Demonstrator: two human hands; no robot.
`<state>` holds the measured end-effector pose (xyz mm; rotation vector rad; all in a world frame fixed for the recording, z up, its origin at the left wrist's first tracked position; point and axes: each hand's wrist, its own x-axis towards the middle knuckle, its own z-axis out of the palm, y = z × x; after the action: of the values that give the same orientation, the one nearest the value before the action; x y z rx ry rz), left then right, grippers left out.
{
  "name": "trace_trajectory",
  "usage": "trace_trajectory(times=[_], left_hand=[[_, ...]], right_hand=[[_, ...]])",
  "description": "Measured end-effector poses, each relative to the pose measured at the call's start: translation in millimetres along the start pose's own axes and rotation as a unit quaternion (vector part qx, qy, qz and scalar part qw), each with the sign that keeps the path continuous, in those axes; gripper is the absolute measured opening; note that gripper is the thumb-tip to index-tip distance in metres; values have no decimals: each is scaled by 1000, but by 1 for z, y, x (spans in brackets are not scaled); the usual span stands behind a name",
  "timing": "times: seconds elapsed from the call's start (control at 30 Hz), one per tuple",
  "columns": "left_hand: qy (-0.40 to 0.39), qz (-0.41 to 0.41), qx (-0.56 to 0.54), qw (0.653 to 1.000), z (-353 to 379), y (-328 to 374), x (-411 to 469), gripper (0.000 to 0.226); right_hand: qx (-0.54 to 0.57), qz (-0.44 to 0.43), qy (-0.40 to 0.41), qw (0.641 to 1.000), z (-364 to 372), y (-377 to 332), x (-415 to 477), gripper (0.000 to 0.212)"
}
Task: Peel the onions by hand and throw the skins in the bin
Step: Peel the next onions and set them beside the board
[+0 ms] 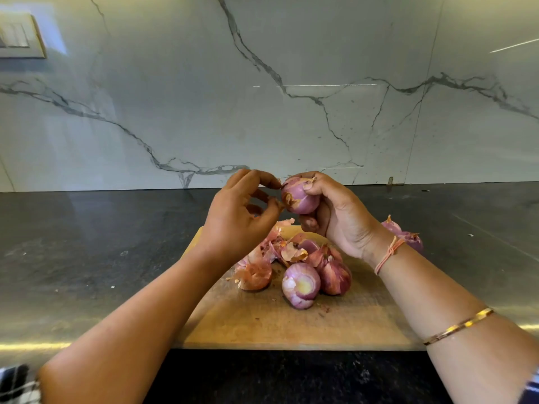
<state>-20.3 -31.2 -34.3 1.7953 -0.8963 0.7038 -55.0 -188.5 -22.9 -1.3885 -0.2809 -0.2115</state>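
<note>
Onion [300,196] sits up in your right hand [338,220], gripped tight, above the board [262,325]. Your left hand [239,220] is just beside it, pinching loose skin [289,200] on its left side.

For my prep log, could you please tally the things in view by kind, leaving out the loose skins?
Round purple onions: 7 that I can make out, one in the grip of the right hand; skins may hide more.
Rectangular wooden cutting board: 1
Orange thread wristband: 1
Thin gold bangle: 1
Total: 10
</note>
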Motion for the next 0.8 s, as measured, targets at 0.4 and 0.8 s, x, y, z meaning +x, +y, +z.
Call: trace_trajectory(times=[0.4, 0.8], left_hand=[[-71, 141, 82, 984, -2, -6, -1, 40], [-82, 177, 111, 975, -2, -9, 1, 32]], right_hand=[[39, 60, -16, 997, 7, -2, -6, 22], [19, 57, -21, 998, 10, -3, -7, 28]])
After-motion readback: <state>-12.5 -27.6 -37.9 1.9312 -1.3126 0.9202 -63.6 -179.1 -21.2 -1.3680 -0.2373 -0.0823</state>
